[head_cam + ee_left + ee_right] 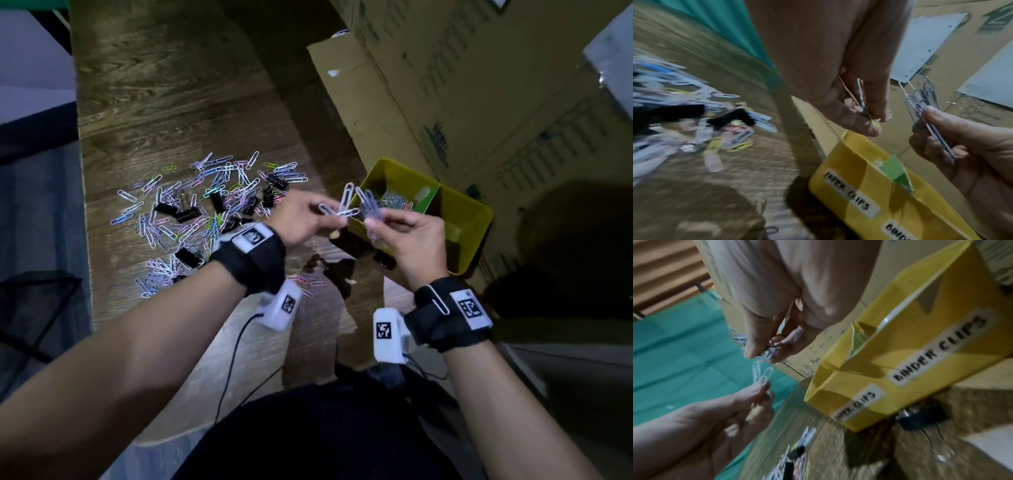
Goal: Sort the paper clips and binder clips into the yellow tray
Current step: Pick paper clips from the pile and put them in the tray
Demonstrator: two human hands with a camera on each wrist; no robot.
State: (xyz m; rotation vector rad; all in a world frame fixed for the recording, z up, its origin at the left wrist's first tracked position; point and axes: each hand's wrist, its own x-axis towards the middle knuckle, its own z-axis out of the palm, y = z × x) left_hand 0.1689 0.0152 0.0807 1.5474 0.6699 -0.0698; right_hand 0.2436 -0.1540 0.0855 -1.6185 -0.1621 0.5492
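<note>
A loose pile of pastel paper clips mixed with black binder clips covers the wooden table to the left. At the right stands the yellow tray, labelled for paper clips and binder clips; its left compartment holds several paper clips. My left hand pinches a few white paper clips just left of the tray. My right hand pinches a bunch of paper clips above the tray's near-left corner. The two hands almost meet.
Cardboard boxes stand close behind and right of the tray. A black binder clip lies on the table against the tray's front. A paper clip clings to my right wristband. A dark wire basket sits off the table's left edge.
</note>
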